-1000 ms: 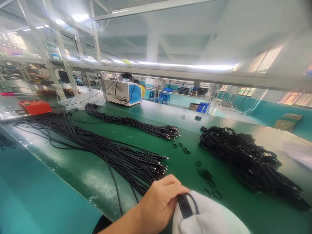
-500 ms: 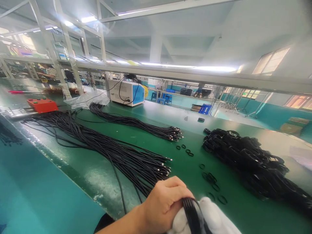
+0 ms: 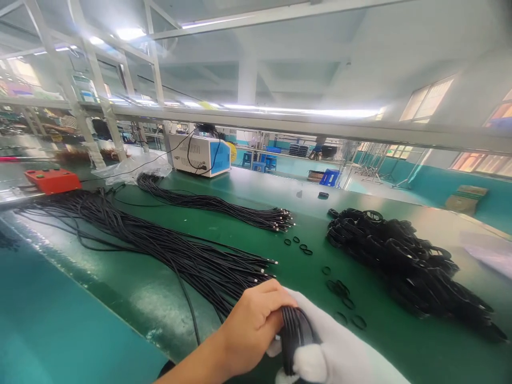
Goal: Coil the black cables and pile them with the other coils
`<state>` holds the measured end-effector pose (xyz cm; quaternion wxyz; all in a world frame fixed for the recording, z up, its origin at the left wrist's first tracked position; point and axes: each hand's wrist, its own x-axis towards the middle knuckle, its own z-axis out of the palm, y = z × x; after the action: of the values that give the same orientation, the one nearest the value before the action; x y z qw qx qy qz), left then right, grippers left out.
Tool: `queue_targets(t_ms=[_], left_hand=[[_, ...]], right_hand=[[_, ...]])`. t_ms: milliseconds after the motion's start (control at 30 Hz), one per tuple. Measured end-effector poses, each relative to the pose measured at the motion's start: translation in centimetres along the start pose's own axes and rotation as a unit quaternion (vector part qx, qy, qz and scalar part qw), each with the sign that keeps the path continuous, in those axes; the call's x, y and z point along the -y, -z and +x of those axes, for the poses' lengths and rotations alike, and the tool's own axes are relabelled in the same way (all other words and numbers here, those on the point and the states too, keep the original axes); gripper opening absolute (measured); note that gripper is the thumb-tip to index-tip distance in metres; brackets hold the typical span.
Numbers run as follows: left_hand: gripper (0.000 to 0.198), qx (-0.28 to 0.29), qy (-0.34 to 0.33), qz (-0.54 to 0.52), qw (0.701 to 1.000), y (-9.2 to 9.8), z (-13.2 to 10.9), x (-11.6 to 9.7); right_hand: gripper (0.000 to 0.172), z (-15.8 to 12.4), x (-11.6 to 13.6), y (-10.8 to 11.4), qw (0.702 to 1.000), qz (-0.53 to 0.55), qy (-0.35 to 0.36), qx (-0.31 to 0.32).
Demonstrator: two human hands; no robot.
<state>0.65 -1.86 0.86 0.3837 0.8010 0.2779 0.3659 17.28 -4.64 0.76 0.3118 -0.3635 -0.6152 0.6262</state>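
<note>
A coiled black cable is held between both hands at the bottom of the head view. My left hand, bare, grips the top of the coil with its fingers curled round it. From the other side my right hand, in a white glove, clasps the same coil, its thumb pressed over the loops. Beyond my left hand lies a long bundle of straight black cables with silvery plug ends. Several small black rings are scattered right of the hands.
A big heap of coiled black cables covers the right of the green table. A second cable bundle lies farther back. A red control box stands at left, a white and blue machine behind. A shelf rail crosses above.
The coil and both hands have shifted slightly left and up in view. My gloved right hand has come round the coil, its thumb now across the front. The view has turned slightly.
</note>
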Motion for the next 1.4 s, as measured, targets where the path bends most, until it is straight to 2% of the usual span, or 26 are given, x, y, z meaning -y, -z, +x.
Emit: queue_targets(t_ms=[100, 200, 433, 533, 667, 867, 967, 1100, 1233, 1400], left_hand=[[0.027, -0.010, 0.022, 0.008, 1.000, 0.0, 0.1, 0.0], [0.030, -0.021, 0.035, 0.021, 0.999, -0.1, 0.3, -0.3], [0.020, -0.042, 0.160, 0.019, 0.986, -0.2, 1.2, -0.7], [0.010, -0.043, 0.180, 0.036, 0.982, -0.6, 1.6, -0.2], [0.010, -0.056, 0.195, 0.046, 0.978, -0.9, 1.9, 0.6], [0.013, -0.066, 0.266, -0.058, 0.960, -1.4, 2.0, 1.2], [0.006, -0.082, 0.261, -0.026, 0.962, -1.7, 1.8, 1.5], [0.004, -0.069, 0.258, 0.036, 0.963, -1.7, 1.9, 1.8], [0.001, -0.043, 0.258, 0.089, 0.961, -1.0, 2.2, 1.5], [0.009, -0.030, 0.227, 0.129, 0.965, -0.7, 1.9, 1.3]], right_hand=[[0.060, 0.5, -0.2, -0.1, 0.999, 0.012, -0.008, -0.030], [0.053, 1.0, -0.5, 0.0, 0.998, 0.055, -0.019, -0.034], [0.047, 1.0, -1.0, 0.9, 0.969, 0.244, -0.003, 0.047], [0.041, 1.0, -1.6, 1.0, 0.963, 0.263, -0.013, 0.051], [0.032, 1.3, -2.2, 0.8, 0.957, 0.288, 0.000, 0.047], [0.027, 1.6, -2.7, 0.6, 0.958, 0.284, 0.018, 0.034], [0.030, 1.7, -3.0, 0.4, 0.973, 0.232, -0.002, 0.011], [0.029, 2.0, -3.2, 0.3, 0.980, 0.198, -0.019, 0.009], [0.024, 2.2, -3.6, 0.4, 0.976, 0.216, -0.013, 0.005], [0.027, 2.0, -3.6, 0.3, 0.967, 0.253, -0.028, 0.019]])
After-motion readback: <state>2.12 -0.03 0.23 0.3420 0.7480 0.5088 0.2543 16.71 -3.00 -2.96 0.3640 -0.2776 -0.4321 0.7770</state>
